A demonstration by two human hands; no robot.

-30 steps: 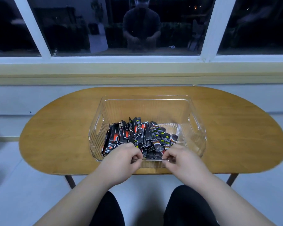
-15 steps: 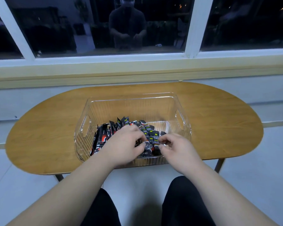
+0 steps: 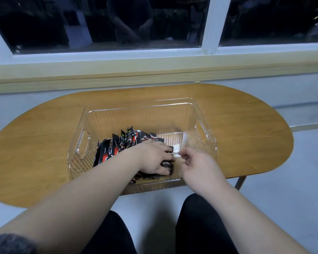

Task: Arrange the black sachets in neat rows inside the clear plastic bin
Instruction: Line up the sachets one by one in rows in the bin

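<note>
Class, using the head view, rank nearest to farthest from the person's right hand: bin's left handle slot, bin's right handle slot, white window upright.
1. Right handle slot, just beyond the right hand.
2. Left handle slot, across the bin.
3. White window upright, behind the table.

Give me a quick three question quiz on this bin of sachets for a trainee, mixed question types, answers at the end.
1. True or false: the black sachets cover the whole floor of the clear plastic bin.
2. The bin stands on: A a wooden table; B the window sill; C the floor.
3. Fill in: the ___ hand grips sachets in the bin.
Key: 1 false, its right part is bare. 2 A. 3 left hand; the right hand is beside them.
</note>
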